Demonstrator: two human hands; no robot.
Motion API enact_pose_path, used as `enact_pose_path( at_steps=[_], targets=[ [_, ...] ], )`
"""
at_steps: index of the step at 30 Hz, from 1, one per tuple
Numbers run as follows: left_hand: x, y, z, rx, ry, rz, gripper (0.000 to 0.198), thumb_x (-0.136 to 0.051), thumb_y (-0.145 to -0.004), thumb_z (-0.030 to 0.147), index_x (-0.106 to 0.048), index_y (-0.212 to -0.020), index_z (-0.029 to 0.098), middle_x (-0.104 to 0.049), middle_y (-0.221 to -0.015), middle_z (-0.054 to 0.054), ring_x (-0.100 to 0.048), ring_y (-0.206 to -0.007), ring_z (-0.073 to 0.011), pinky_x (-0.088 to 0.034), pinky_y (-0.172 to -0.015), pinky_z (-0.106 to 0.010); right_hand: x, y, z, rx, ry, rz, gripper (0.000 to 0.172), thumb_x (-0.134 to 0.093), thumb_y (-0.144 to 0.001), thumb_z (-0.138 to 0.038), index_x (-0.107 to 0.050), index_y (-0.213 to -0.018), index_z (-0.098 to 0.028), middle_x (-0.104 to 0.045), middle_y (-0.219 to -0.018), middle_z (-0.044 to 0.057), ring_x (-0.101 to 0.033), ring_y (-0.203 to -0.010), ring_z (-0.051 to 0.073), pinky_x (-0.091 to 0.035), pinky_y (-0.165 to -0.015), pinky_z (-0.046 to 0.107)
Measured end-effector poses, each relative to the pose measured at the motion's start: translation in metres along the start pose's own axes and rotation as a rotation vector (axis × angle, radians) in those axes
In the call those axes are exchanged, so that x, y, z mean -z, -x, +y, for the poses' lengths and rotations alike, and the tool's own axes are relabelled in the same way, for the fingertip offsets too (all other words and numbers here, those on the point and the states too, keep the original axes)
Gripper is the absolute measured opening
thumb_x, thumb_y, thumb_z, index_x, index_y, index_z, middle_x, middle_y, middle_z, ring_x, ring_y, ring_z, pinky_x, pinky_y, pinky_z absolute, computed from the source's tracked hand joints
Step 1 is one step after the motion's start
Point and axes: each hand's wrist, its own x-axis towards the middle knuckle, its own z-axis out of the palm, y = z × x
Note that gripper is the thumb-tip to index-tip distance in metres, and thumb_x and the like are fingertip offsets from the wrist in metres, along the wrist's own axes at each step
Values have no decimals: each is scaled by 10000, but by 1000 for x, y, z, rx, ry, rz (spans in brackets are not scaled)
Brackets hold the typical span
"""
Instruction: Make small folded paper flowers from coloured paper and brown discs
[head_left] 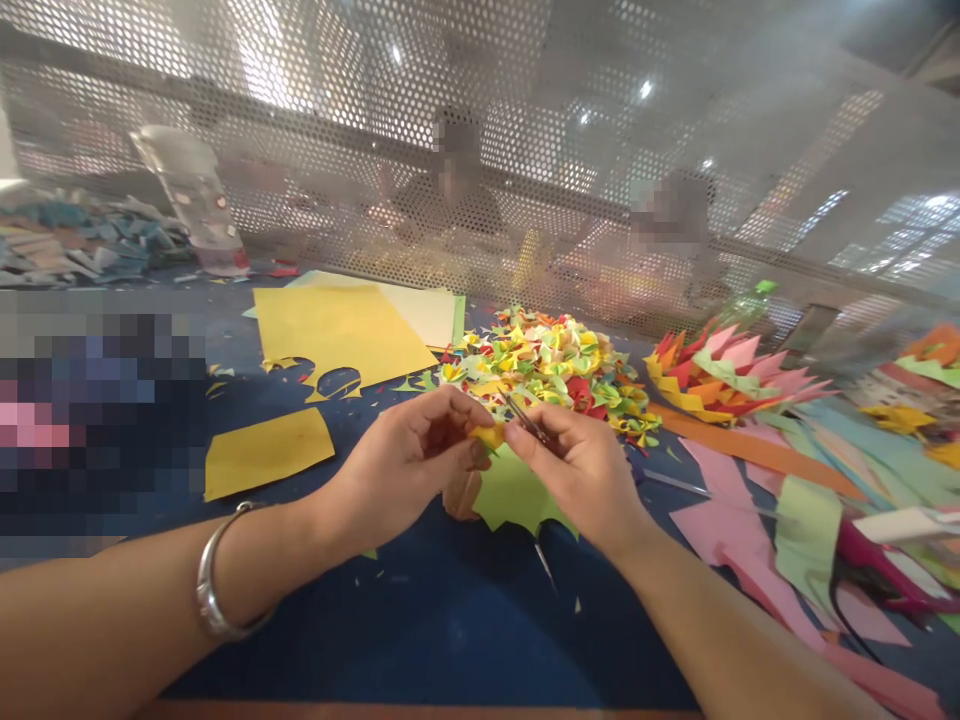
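Observation:
My left hand (420, 450), with a silver bangle at the wrist, is closed in a pinch on a small yellow paper piece (491, 436). My right hand (577, 470) is closed around slim metal tweezers (525, 415), its thumb tip touching the yellow piece. Below the hands lies a green paper sheet (517, 495) with a scalloped, cut edge. A brown rounded item (461, 495) shows partly behind my left fingers. Just beyond the hands rises a heap of small folded paper pieces (555, 360) in yellow, green, red and white.
Left of the heap are a large yellow sheet (337, 330) with cutouts and a smaller yellow sheet (270, 455). On the right lie layered paper petals (727, 375), pink paper strips (735, 530) and a magenta-handled tool (892, 570). A perforated screen (322, 130) stands behind, people beyond it.

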Motion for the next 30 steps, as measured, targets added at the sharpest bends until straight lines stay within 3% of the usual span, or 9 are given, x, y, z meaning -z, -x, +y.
enact_pose_path(
  at_steps=[6, 10, 15, 18, 22, 24, 28, 30],
  targets=[
    [8, -3, 6, -24, -40, 146, 170, -719, -835, 234, -629, -963, 167, -677, -836, 6, -679, -759, -106, -548, -745, -226, 12, -2, -6, -38, 57, 22, 198, -655, -877, -372, -660, -832, -180, -560, -669, -15, -475, -592, 108, -386, -542, 247],
    [18, -6, 9, -69, -18, 275, 186, -729, -826, 260, -634, -954, 164, -676, -814, 0, -698, -755, -125, -564, -744, -239, 33, -2, -13, -55, 275, 90, 200, -637, -875, -388, -655, -830, -194, -583, -671, -6, -504, -591, 126, -402, -544, 263],
    [25, -8, 12, -80, -13, 334, 206, -727, -816, 249, -626, -969, 155, -676, -766, -11, -698, -722, -146, -562, -691, -253, 60, 26, -24, -152, 653, -57, 142, -635, -869, -380, -657, -901, -244, -669, -728, -12, -606, -631, 156, -454, -578, 267],
    [25, -8, 13, -67, 2, 318, 209, -721, -812, 246, -623, -969, 149, -668, -771, -14, -695, -729, -152, -564, -704, -271, 68, 50, -30, -256, 749, -194, 210, -690, -826, -398, -649, -999, -287, -714, -833, -21, -668, -707, 171, -509, -645, 268],
    [24, -9, 13, -63, 4, 310, 200, -723, -801, 236, -625, -952, 149, -664, -791, -16, -695, -745, -153, -565, -727, -280, 69, 61, -31, -313, 868, -316, 232, -677, -830, -370, -646, -1047, -293, -700, -756, -25, -655, -639, 178, -495, -603, 277],
    [24, -10, 12, -57, 0, 308, 206, -727, -799, 241, -626, -954, 150, -670, -791, -18, -698, -741, -155, -564, -725, -280, 71, 57, -28, -296, 858, -276, 206, -637, -866, -391, -644, -1041, -284, -698, -742, -20, -660, -648, 181, -494, -600, 277],
    [25, -11, 12, -43, -7, 312, 238, -745, -792, 271, -629, -960, 149, -676, -784, -22, -702, -729, -160, -564, -721, -283, 85, 46, -17, -218, 820, -53, 251, -583, -904, -463, -655, -1032, -260, -715, -787, 15, -678, -706, 203, -496, -597, 284],
    [25, -11, 12, -34, -6, 322, 253, -755, -785, 287, -628, -955, 148, -675, -783, -22, -702, -727, -161, -566, -719, -283, 95, 46, -11, -221, 801, 0, 288, -590, -897, -494, -661, -1031, -250, -731, -834, 38, -684, -737, 220, -498, -604, 296]
  ],
)
